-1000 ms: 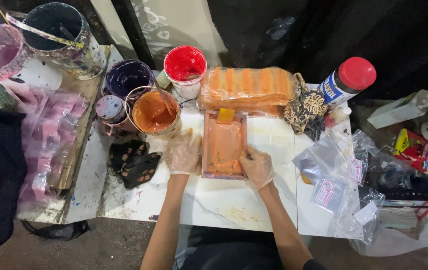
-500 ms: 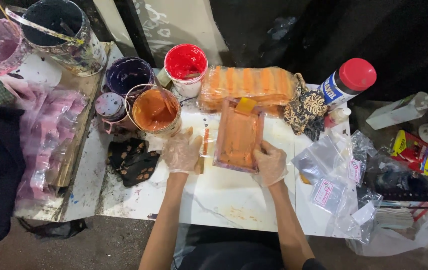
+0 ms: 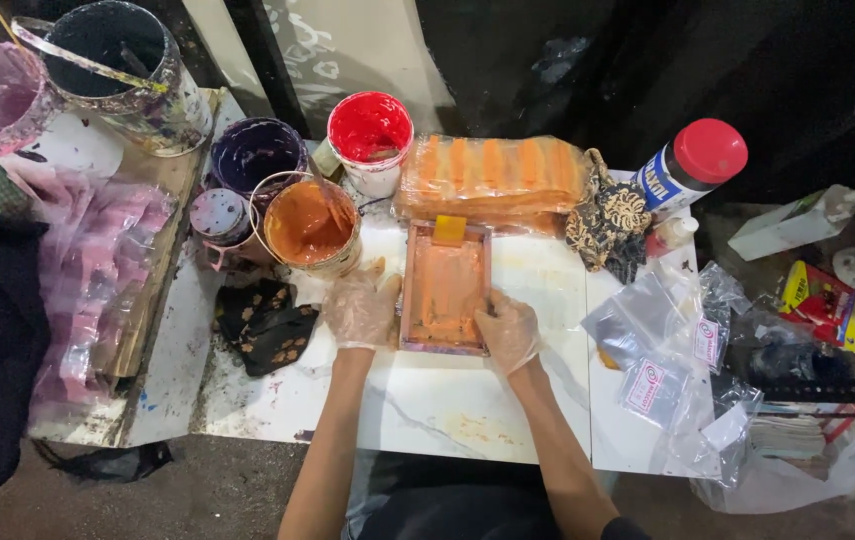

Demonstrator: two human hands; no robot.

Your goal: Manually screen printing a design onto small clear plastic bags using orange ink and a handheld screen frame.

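The frame (image 3: 446,288) is a small rectangular screen with a wooden rim, lying flat on the white table, long sides running away from the person. Its mesh is smeared all over with orange ink, streaked lighter toward the middle. A small orange-yellow squeegee (image 3: 449,229) rests at its far end, across the rim. The 2 gloved hands flank the frame: the left hand (image 3: 362,311) lies against its left edge, the right hand (image 3: 509,329) presses its near right corner.
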